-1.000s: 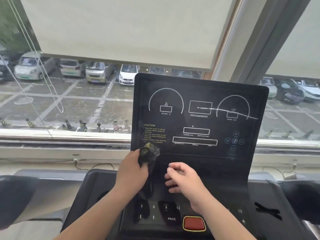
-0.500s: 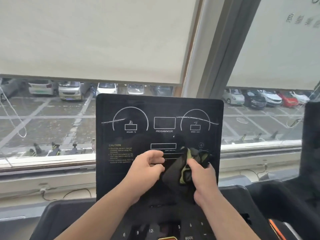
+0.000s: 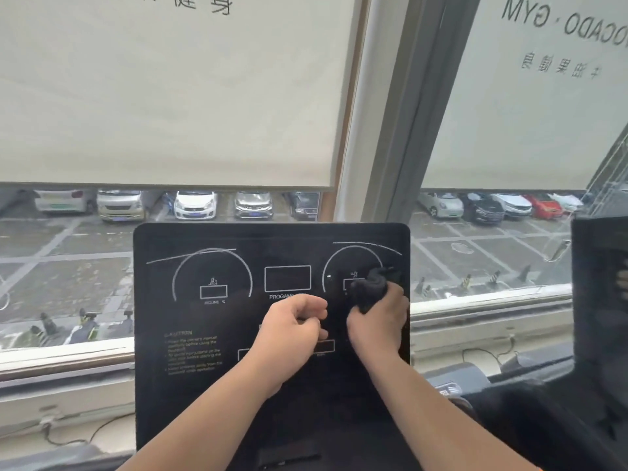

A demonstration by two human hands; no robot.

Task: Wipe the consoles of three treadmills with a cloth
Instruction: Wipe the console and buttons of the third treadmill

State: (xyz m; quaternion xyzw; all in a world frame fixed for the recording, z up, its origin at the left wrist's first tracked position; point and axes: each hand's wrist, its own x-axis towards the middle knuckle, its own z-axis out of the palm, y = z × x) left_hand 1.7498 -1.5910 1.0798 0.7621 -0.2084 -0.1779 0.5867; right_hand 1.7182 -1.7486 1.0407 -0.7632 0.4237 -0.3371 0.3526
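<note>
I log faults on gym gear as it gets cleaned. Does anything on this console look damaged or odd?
No damage shows. The label under the middle box of the console reads "PROGAM", a misspelling, partly hidden by the left hand. The thin pale lines across both dials look like reflections. The right hand presses the cloth on the right dial.

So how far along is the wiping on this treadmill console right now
In hand: the right hand presses a bunched dark cloth on the console at its right dial. The left hand is curled, holding nothing visible. Nothing looks finished; light streaks still cross the top of the panel. Left: the remaining panel, and a second console at the right edge. A third treadmill isn't visible.
</note>
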